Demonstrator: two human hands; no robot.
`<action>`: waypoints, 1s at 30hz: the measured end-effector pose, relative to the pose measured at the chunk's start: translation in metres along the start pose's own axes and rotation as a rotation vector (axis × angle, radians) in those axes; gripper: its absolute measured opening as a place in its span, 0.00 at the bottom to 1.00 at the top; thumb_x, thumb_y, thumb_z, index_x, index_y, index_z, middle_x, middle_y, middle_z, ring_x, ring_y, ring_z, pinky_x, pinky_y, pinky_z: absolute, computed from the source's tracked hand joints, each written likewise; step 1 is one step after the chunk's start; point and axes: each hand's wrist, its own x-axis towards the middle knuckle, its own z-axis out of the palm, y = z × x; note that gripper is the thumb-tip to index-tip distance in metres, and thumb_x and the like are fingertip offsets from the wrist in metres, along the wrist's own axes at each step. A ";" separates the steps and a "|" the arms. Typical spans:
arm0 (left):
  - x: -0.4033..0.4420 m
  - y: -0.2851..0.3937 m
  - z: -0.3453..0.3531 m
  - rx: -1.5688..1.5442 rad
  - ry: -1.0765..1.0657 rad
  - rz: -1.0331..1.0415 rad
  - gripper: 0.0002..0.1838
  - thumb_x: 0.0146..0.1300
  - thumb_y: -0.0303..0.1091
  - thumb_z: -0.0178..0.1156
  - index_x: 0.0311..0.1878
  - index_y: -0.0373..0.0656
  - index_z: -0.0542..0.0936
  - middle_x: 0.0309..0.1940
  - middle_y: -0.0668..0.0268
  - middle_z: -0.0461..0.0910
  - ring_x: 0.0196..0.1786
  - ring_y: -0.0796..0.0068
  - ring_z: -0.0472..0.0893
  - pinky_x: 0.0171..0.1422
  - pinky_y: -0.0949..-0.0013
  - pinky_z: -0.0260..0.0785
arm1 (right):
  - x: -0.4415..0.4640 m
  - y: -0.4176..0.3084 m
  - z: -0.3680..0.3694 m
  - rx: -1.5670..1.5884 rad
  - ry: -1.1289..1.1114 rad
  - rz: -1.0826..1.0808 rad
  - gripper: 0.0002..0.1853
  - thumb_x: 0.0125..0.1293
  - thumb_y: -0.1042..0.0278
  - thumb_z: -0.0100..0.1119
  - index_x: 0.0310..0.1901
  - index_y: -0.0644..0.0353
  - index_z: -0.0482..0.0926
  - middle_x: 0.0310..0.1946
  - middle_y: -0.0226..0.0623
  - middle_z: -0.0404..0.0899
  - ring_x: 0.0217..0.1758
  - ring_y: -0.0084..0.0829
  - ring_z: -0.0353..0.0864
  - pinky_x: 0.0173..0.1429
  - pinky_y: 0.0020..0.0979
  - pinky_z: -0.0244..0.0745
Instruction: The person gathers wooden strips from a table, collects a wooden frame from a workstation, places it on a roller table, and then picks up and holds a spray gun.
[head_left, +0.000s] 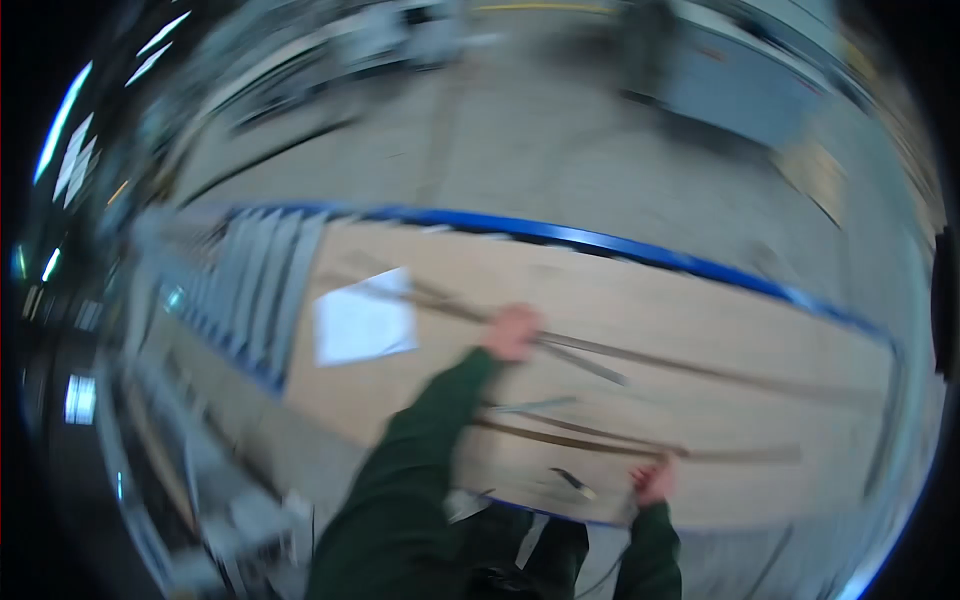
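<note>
across the pale brown board in front of us, we have both hands among long, narrow strips. our left hand is over the upper strip, which runs from near the white sheet on the left toward the board's right end. its fingers blur together, so we cannot tell whether they grasp the strip or only press on it. our right hand, lower and nearer to us, has its fingers bent in at the lower strip; whether they pinch it we cannot tell either (much of the view is smeared). just beside our left hand, a short strip lies aslant between the two long ones, and a pale, slim piece lies just above the lower strip. a small dark tool with a paler end rests to the left of our right hand, near the board's close edge. along the far edge runs a blue rail, and grey bars lie in a row at the left end.
</note>
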 end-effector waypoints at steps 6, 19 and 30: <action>0.002 0.053 -0.019 0.149 -0.190 -0.200 0.18 0.35 0.38 0.70 0.35 0.46 0.82 0.37 0.58 0.83 0.50 0.55 0.80 0.63 0.51 0.66 | -0.067 -0.035 0.087 -0.395 0.259 -0.199 0.26 0.68 0.40 0.63 0.31 0.60 0.74 0.16 0.35 0.71 0.13 0.34 0.72 0.15 0.33 0.67; -0.064 0.098 0.018 0.013 0.030 -0.242 0.14 0.45 0.31 0.66 0.39 0.47 0.80 0.35 0.61 0.80 0.46 0.58 0.79 0.51 0.54 0.65 | -0.033 -0.035 0.096 -0.194 0.392 -0.174 0.09 0.61 0.67 0.63 0.28 0.58 0.73 0.17 0.32 0.67 0.15 0.31 0.67 0.17 0.30 0.69; -0.074 0.120 0.022 0.154 0.039 -0.120 0.14 0.49 0.32 0.65 0.41 0.45 0.78 0.38 0.60 0.80 0.47 0.60 0.79 0.53 0.54 0.65 | -0.019 -0.045 0.095 -0.099 0.419 -0.196 0.11 0.61 0.68 0.63 0.27 0.53 0.69 0.18 0.31 0.65 0.15 0.28 0.61 0.20 0.34 0.61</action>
